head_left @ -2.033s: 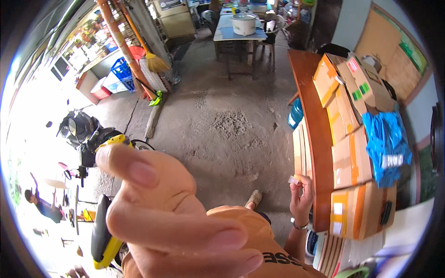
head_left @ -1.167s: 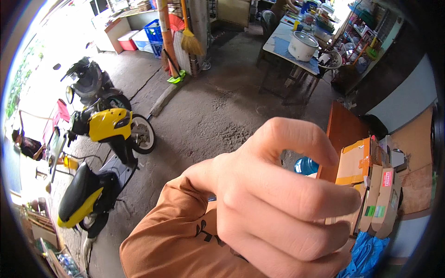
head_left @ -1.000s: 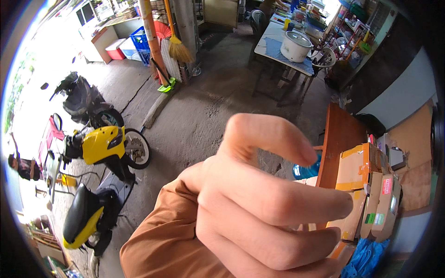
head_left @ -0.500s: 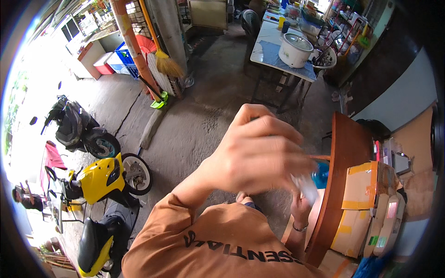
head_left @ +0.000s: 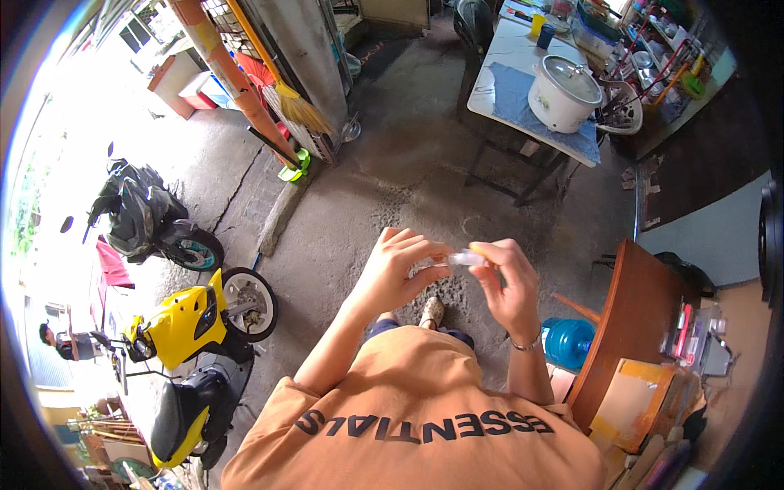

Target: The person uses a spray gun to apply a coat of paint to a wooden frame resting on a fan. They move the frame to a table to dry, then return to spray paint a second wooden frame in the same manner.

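Observation:
Out in front of my orange shirt, my left hand (head_left: 400, 269) is raised with its fingers curled around something clear that I cannot make out. My right hand (head_left: 508, 290), wearing a wrist band, pinches a small translucent plastic piece (head_left: 464, 258) between thumb and forefinger. That piece reaches toward my left fingertips; whether they touch it is unclear. One shoe (head_left: 433, 313) shows on the concrete floor below my hands.
Left: a yellow scooter (head_left: 171, 327), a dark motorbike (head_left: 139, 216) and a person (head_left: 73, 343) beyond. A broom (head_left: 298, 110) leans at a pillar. Ahead: a table (head_left: 490, 90) with a white cooker (head_left: 563, 98). Right: wooden desk (head_left: 612, 310), boxes (head_left: 629, 404), water jug (head_left: 563, 343).
My left hand has dropped from close before the camera to beside my right hand, which has risen from lower right with the clear piece. The view has shifted, showing more of my shirt.

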A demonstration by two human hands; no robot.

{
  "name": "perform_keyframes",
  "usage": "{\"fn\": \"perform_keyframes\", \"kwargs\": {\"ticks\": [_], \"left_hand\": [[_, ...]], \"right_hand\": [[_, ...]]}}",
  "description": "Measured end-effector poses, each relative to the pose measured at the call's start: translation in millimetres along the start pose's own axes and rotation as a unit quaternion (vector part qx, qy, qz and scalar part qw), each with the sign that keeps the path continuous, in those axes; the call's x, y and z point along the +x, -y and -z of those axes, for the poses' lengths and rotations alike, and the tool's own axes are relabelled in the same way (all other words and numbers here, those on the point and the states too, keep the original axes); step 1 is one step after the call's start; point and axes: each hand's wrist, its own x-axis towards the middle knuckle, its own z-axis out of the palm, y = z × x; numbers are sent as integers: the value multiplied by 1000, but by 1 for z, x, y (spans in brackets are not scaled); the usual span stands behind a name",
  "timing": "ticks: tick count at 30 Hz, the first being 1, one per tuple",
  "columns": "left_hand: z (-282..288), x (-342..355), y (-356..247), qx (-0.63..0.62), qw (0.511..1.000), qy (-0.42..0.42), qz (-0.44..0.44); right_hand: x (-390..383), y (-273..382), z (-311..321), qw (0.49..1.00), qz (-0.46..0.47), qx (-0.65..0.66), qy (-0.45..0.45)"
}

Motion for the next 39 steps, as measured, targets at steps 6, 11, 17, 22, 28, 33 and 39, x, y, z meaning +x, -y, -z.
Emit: {"fn": "perform_keyframes", "kwargs": {"ticks": [6, 11, 17, 22, 28, 33, 39], "left_hand": [[1, 34, 69, -35, 997, 33, 62], [-5, 31, 137, -207, 956, 78, 193], [-13, 83, 218, -288, 939, 99, 161], [29, 123, 283, -296, 943, 48, 145], [71, 153, 333, -273, 949, 5, 159], [88, 161, 358, -259, 945, -53, 191], [82, 167, 383, -147, 940, -141, 275]], "right_hand": [[76, -59, -21, 984, 72, 3, 164], [126, -88, -68, 967, 45, -5, 250], [147, -193, -103, 923, -123, -164, 327], [253, -156, -154, 943, -102, -37, 314], [315, -221, -199, 911, 21, -228, 342], [362, -210, -232, 924, -74, 22, 374], [401, -248, -280, 896, 70, 45, 436]]}}
